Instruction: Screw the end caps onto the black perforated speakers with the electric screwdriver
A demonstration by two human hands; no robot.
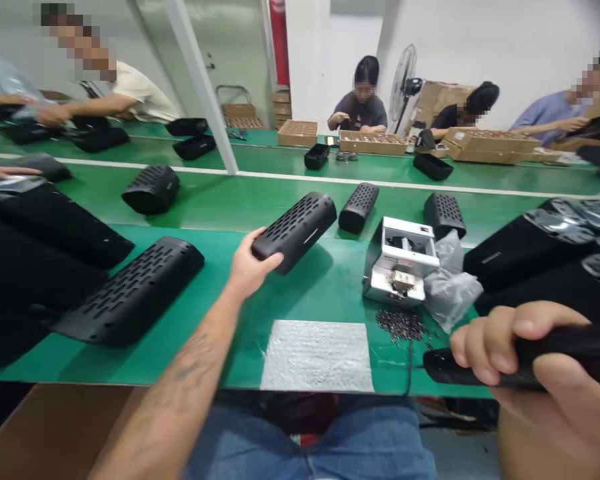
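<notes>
My left hand (253,263) is closed around one end of a black slotted housing (300,230). It holds the housing tilted above the green table, a little beyond a silvery foam sheet (319,357). At the right edge, my right hand (525,353) is wrapped round a black electric screwdriver (450,367) whose thin tip points left. Close to that tip lies a pile of small dark screws (400,325). Behind the pile stands a white and silver screw feeder (403,260), with a crumpled clear plastic bag (453,287) beside it.
Another large slotted housing (140,290) lies at left, beside stacked black casings (45,247). More black casings (540,253) stand at right. Several slotted housings, one of them a dark housing (153,189), sit on the green conveyor belt (220,200). Co-workers sit across it behind cardboard boxes (490,143).
</notes>
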